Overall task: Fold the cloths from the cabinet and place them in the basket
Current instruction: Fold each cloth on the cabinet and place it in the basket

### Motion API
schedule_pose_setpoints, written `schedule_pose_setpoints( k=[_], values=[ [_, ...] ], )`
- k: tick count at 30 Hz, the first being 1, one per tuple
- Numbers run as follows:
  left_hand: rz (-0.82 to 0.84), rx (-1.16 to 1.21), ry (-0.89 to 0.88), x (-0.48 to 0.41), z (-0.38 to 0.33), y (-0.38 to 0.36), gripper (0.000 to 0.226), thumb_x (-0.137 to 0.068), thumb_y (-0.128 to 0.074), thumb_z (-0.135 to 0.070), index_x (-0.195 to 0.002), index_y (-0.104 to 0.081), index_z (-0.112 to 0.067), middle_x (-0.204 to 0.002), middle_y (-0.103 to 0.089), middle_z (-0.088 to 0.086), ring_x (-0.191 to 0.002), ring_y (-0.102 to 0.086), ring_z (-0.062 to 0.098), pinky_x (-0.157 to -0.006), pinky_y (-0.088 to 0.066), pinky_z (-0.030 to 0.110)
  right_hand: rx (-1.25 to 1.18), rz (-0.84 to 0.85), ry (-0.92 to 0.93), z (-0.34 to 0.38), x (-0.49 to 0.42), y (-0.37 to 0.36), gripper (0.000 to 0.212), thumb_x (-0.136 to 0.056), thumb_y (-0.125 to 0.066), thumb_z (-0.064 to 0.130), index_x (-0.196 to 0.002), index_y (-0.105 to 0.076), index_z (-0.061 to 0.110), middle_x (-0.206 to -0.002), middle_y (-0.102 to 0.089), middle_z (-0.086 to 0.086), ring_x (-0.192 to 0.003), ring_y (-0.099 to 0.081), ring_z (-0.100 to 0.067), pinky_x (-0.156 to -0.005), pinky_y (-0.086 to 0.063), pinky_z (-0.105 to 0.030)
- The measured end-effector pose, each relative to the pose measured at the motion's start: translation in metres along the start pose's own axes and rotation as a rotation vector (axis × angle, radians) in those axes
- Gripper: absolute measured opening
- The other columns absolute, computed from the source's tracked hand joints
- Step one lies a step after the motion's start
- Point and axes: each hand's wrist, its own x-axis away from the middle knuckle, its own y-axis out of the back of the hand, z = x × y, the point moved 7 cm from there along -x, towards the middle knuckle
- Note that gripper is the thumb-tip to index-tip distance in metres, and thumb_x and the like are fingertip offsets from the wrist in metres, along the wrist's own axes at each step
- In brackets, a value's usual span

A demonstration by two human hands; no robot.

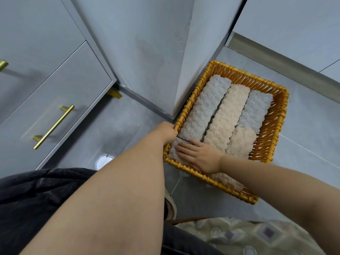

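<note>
Basket (274,129) w/ cloths (228,115), grey floor (309,129).

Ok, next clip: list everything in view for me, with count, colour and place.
basket: one, orange wicker, on the floor at right
grey cloths: three, folded, in the basket
peach cloths: at least two, folded, in the basket
drawer handles: two, gold, on the drawer unit at left
floor: grey tiles
patterned fabric: one, beige, bottom edge
left hand: grips the basket's left rim
right hand: lies flat on the nearest grey cloth
</note>
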Motion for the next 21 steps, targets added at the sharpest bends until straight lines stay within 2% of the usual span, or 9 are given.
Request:
schedule_pose_setpoints(
  k=[3, 6, 9, 11, 13, 15, 18, 19, 21],
  values=[
    [0.021, 0.014, 0.003, 0.0, 0.0, 0.0, 0.031, -0.099, -0.042, -0.013, -0.121, -0.059, 0.001, -0.124, -0.058, 0.024, -0.115, -0.055, 0.037, -0.096, -0.047, 0.039, -0.019, 0.142, -0.112, -0.006, -0.002, -0.019, 0.057, -0.097, -0.028, 0.039, -0.146, -0.034, 0.01, -0.152, -0.035, -0.007, -0.142, -0.027, -0.023, -0.116, -0.013, -0.047],
    [0.003, 0.018, -0.002, 0.001, -0.001, 0.004, 0.032, -0.098, -0.044, -0.011, -0.124, -0.057, 0.002, -0.127, -0.058, 0.022, -0.118, -0.054, 0.036, -0.093, -0.045, 0.036, -0.041, 0.205, -0.118, -0.005, -0.005, -0.028, 0.058, -0.098, -0.024, 0.039, -0.15, -0.024, 0.01, -0.156, -0.026, -0.008, -0.145, -0.017, -0.024, -0.115, -0.002, -0.047],
    [0.009, 0.01, 0.001, 0.001, -0.001, 0.003, 0.032, -0.098, -0.044, -0.011, -0.124, -0.057, 0.002, -0.127, -0.057, 0.022, -0.119, -0.054, 0.036, -0.094, -0.045, 0.036, -0.016, 0.131, -0.048, -0.005, -0.007, -0.016, 0.058, -0.097, -0.034, 0.039, -0.147, -0.032, 0.01, -0.153, -0.032, -0.009, -0.143, -0.025, -0.026, -0.116, -0.011, -0.047],
    [0.014, -0.004, 0.014, 0.0, -0.001, 0.003, 0.034, -0.098, -0.044, -0.012, -0.126, -0.055, 0.002, -0.129, -0.056, 0.022, -0.12, -0.053, 0.035, -0.096, -0.044, 0.037, 0.002, 0.077, -0.037, -0.011, -0.002, -0.01, 0.06, -0.094, -0.039, 0.04, -0.147, -0.033, 0.012, -0.154, -0.029, -0.009, -0.143, -0.024, -0.025, -0.118, -0.015, -0.048],
    [0.019, -0.014, 0.026, -0.003, -0.001, 0.003, 0.035, -0.098, -0.045, -0.013, -0.129, -0.054, 0.001, -0.13, -0.055, 0.02, -0.12, -0.053, 0.034, -0.096, -0.044, 0.037, -0.001, 0.058, -0.074, -0.015, 0.004, -0.01, 0.062, -0.095, -0.037, 0.042, -0.149, -0.026, 0.014, -0.156, -0.022, -0.01, -0.144, -0.018, -0.026, -0.117, -0.011, -0.049],
    [0.025, -0.036, 0.035, -0.003, -0.002, 0.003, 0.036, -0.098, -0.045, -0.015, -0.13, -0.053, 0.0, -0.131, -0.055, 0.019, -0.121, -0.053, 0.034, -0.096, -0.045, 0.037, 0.019, 0.092, -0.122, -0.014, 0.006, -0.018, 0.063, -0.096, -0.034, 0.045, -0.15, -0.021, 0.016, -0.156, -0.022, -0.012, -0.144, -0.017, -0.027, -0.117, -0.009, -0.05],
    [0.021, -0.063, 0.045, -0.003, -0.002, 0.004, 0.036, -0.098, -0.044, -0.014, -0.13, -0.053, 0.0, -0.132, -0.055, 0.018, -0.121, -0.053, 0.033, -0.095, -0.045, 0.037, 0.037, 0.147, -0.146, -0.011, 0.003, -0.026, 0.062, -0.097, -0.03, 0.045, -0.151, -0.013, 0.017, -0.157, -0.014, -0.012, -0.143, -0.004, -0.028, -0.112, 0.0, -0.051],
    [0.022, -0.071, 0.048, -0.002, -0.003, 0.004, 0.036, -0.098, -0.043, -0.014, -0.13, -0.053, 0.0, -0.132, -0.055, 0.018, -0.121, -0.053, 0.033, -0.095, -0.045, 0.037, 0.048, 0.135, -0.141, -0.012, 0.001, -0.022, 0.063, -0.097, -0.032, 0.045, -0.151, -0.016, 0.017, -0.157, -0.015, -0.012, -0.143, -0.004, -0.028, -0.112, -0.001, -0.051],
    [0.015, -0.08, 0.045, -0.002, -0.003, 0.003, 0.036, -0.098, -0.042, -0.015, -0.129, -0.054, 0.0, -0.131, -0.056, 0.018, -0.12, -0.054, 0.033, -0.094, -0.045, 0.037, 0.054, 0.105, -0.12, -0.013, 0.003, -0.013, 0.062, -0.095, -0.037, 0.046, -0.149, -0.027, 0.016, -0.155, -0.025, -0.012, -0.143, -0.017, -0.027, -0.113, -0.012, -0.051]
  ],
)
